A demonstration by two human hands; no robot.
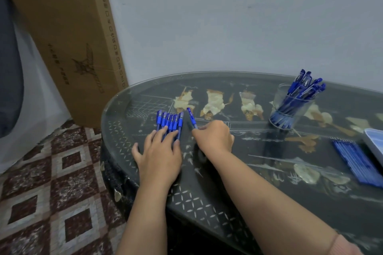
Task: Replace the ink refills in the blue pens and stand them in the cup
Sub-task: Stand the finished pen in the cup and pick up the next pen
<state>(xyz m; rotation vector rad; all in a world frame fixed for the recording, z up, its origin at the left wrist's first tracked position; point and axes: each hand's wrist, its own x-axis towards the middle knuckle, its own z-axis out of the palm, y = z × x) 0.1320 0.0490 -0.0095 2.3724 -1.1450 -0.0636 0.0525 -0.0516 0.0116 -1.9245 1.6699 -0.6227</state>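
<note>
A person's left hand [159, 151] lies flat with fingers spread, pressing on a row of blue pens [170, 123] laid side by side on the glass-topped table [228, 171]. The right hand [213, 138], fingers curled, grips a single blue pen [191, 118] just beside that row, tilted away from it. Well to the right stands a clear cup [279, 97] holding more blue pens upright. Nearer the table's right edge lies a bundle of blue refills [356, 161]. A cardboard box [68, 36] leans against the wall behind.
</note>
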